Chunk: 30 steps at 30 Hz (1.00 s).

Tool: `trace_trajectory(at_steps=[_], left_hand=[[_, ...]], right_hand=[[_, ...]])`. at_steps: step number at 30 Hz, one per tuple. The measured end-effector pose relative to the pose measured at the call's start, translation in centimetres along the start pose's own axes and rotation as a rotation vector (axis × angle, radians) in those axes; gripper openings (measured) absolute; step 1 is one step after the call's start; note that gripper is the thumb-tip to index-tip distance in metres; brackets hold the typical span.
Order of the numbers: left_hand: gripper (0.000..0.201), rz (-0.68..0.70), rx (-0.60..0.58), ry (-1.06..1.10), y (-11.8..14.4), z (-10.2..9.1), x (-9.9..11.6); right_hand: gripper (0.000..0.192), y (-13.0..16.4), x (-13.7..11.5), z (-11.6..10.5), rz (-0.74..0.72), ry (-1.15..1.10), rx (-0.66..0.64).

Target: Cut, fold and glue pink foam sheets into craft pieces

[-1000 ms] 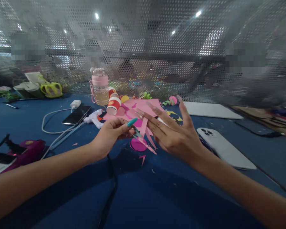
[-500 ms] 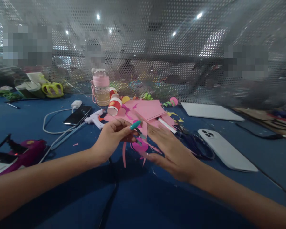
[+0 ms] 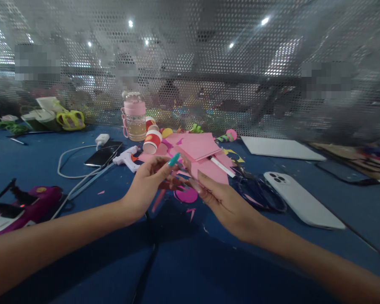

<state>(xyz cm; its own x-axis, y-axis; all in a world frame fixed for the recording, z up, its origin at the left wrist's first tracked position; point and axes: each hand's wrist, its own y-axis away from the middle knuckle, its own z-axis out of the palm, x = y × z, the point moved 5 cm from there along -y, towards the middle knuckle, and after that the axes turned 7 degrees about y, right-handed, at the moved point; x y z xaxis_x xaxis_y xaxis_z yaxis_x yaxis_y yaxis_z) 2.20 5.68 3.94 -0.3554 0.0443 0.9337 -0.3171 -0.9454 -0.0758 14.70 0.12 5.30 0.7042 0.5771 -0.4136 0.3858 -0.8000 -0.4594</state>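
Both hands meet over the blue table (image 3: 190, 261): left hand (image 3: 145, 183) pinches thin pink paper strips (image 3: 164, 185), fingers curled shut on them, and right hand (image 3: 223, 198) closes in with fingertips on the same bits. Looks like sorting cut strips; next probably needs a careful pinch to separate one. Pink paper stack (image 3: 199, 145) and white phone (image 3: 300, 198) sit just beyond.

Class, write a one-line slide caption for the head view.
Two hands, left and right, pinch a pink paper strip above a blue table strewn with pink paper.
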Motion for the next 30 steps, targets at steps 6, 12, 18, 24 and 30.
trace_trajectory(at_steps=[6,12,18,24,30], left_hand=[[0.021,0.385,0.506,-0.129,-0.8,-4.1,1.3],[0.036,0.879,0.194,-0.653,0.4,-1.6,4.3],[0.054,0.623,-0.446,-0.862,1.3,2.2,4.0],[0.042,0.243,-0.573,-0.723,1.2,2.7,3.5],[0.036,0.361,-0.525,-0.772,1.1,2.6,3.7]], right_hand=[[0.045,0.0,1.8,0.0,0.057,-0.081,0.016],[0.050,-0.2,2.2,0.1,-0.112,0.163,-0.001],[0.064,0.5,0.4,0.8,-0.353,0.489,-0.185],[0.050,0.7,-1.8,-0.4,-0.430,0.378,-0.249],[0.047,0.8,-1.7,-1.3,-0.380,0.376,-0.143]])
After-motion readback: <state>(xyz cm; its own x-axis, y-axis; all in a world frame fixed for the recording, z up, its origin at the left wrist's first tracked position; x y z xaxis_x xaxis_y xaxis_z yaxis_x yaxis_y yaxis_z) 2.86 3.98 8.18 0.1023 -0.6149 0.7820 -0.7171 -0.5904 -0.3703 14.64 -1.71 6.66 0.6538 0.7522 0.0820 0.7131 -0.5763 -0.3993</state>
